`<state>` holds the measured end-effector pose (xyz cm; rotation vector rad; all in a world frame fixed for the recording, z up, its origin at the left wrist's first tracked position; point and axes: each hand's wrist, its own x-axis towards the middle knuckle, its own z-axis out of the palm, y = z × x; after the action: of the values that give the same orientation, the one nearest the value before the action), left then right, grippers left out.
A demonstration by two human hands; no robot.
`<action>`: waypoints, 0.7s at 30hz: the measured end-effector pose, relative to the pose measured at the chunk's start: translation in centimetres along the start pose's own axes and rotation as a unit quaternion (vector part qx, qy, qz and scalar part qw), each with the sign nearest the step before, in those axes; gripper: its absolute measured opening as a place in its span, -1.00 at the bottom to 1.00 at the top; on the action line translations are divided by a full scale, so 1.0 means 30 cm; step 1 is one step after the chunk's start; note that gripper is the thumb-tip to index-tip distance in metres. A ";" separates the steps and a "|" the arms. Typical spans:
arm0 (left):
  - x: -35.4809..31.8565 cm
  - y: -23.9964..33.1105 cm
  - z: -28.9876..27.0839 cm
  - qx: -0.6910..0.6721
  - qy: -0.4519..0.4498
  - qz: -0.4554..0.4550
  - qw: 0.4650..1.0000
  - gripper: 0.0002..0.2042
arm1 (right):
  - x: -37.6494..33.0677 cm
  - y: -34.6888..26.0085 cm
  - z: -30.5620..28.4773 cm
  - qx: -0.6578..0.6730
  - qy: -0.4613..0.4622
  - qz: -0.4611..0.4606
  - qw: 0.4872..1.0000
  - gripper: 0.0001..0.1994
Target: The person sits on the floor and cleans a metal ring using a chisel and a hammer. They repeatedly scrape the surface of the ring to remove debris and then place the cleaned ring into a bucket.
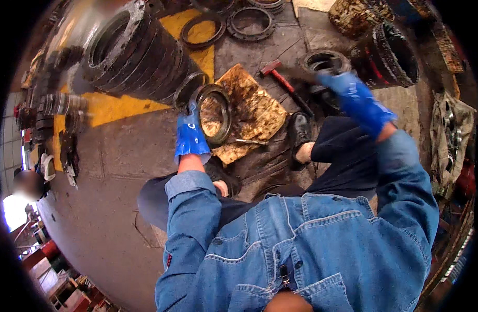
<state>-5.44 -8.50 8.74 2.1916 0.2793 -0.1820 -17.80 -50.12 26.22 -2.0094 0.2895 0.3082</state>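
My left hand (191, 136), in a blue rubber glove, grips the left edge of a dark metal ring (227, 126) and holds it tilted up. Behind the ring lies an oil-stained yellowish board (254, 114), with a thin metal tool (251, 141) near its close edge. My right hand (348, 91), also gloved in blue, is off to the right by another dark ring (326, 56). Motion smears its fingers, so whether it holds anything is unclear. Between board and right hand lies a hammer (287, 86) with a reddish head and handle.
A large stack of dark rings (145, 57) lies on its side at the far left, beside yellow floor paint (124, 110). More flat rings (251, 23) lie at the back. A greasy drum-like cylinder (387, 57) and a soiled sack (449, 140) stand right.
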 end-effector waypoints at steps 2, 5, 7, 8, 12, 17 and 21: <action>0.001 0.016 0.007 -0.037 -0.015 -0.008 0.999 -0.52 | 0.059 0.006 0.224 0.108 -0.087 0.059 0.989 -0.59; 0.020 0.057 0.062 -0.095 -0.048 -0.013 0.994 -0.52 | 0.181 0.101 0.404 -0.017 -0.103 0.086 0.991 -0.64; 0.074 -0.047 0.011 -0.092 -0.035 -0.005 0.995 -0.52 | 0.290 0.162 0.577 0.106 -0.082 0.137 0.982 -0.59; 0.160 -0.181 -0.055 -0.063 -0.009 0.020 0.998 -0.54 | 0.342 0.143 0.647 0.096 -0.075 0.115 0.986 -0.59; 0.182 -0.174 0.065 -0.097 -0.049 -0.002 0.994 -0.57 | 0.424 0.248 0.671 0.025 -0.035 0.147 0.988 -0.60; 0.247 -0.265 0.016 -0.160 -0.078 -0.034 0.983 -0.44 | 0.395 0.162 0.764 -0.022 -0.031 -0.086 0.996 -0.72; 0.262 -0.285 -0.002 -0.171 -0.083 -0.062 0.980 -0.42 | 0.302 0.117 0.803 -0.148 -0.053 -0.174 0.972 -0.64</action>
<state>-0.14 -2.47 0.35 1.8081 0.3272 -0.3576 -12.64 -30.66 9.81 -2.2809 -0.1898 0.2437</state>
